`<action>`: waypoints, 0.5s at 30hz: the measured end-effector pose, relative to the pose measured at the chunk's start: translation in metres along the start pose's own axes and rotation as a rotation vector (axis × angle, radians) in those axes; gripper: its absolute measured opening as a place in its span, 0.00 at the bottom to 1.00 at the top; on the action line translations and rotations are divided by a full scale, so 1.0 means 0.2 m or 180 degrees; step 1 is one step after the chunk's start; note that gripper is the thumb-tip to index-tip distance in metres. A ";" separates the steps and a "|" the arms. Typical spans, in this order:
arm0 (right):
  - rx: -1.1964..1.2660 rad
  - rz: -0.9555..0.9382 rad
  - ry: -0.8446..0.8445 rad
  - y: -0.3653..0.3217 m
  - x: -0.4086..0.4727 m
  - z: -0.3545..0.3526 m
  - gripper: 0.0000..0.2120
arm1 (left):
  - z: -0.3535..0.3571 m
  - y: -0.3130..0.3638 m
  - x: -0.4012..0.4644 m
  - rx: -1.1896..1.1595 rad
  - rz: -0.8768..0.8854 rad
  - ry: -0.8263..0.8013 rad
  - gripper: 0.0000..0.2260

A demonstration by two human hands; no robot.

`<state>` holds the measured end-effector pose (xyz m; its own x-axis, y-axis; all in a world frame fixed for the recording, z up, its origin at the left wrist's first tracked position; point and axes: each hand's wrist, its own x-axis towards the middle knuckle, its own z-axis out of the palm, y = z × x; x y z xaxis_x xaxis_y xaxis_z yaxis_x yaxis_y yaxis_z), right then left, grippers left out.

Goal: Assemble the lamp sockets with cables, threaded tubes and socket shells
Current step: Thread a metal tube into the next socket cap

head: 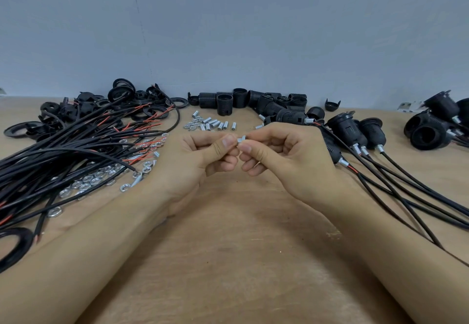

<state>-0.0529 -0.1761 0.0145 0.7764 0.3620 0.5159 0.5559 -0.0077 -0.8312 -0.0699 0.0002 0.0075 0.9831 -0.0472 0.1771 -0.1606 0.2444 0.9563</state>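
Above mid-surface (228, 260): left hand (200, 158) and right hand (286, 156) meeting on one small metal part (240, 140).

Pinched between thumb and forefinger of both hands, fingertips touching, other fingers curled under (tube or nut, too small to tell). Just behind the hands, loose tubes (215, 123) lying beside a small cluster of nuts (191, 124). Farther back, against the wall (228, 26), black shells (243, 101) in a row. At left, a heap of black cables (66, 151) with red ends, spread over more nuts and black rings (149, 110). At right, finished sockets (355, 130) with cables trailing toward the near edge, passing under the right forearm. At far right, another pile of sockets.
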 end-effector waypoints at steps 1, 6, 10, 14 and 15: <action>-0.0026 -0.0008 -0.0020 0.00 0.00 0.00 0.05 | -0.01 0.00 0.00 0.0029 0.0012 -0.0005 0.08; -0.0440 -0.0194 -0.0099 0.01 -0.01 0.00 0.10 | -0.03 0.01 0.01 0.0041 -0.0093 -0.0038 0.08; -0.0375 -0.0212 -0.0086 0.01 -0.01 0.00 0.06 | -0.03 0.00 0.02 -0.0071 -0.0247 -0.0182 0.07; -0.0139 0.0047 -0.0147 0.00 0.00 -0.01 0.08 | -0.02 -0.01 0.02 -0.0129 -0.0165 -0.0122 0.07; 0.0004 0.0194 -0.0174 0.00 0.01 -0.01 0.07 | -0.03 -0.01 0.03 -0.0160 -0.0110 -0.0096 0.07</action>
<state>-0.0513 -0.1780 0.0159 0.7914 0.4113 0.4523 0.5077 -0.0301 -0.8610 -0.0640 0.0044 0.0057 0.9847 -0.0856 0.1518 -0.1211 0.2905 0.9492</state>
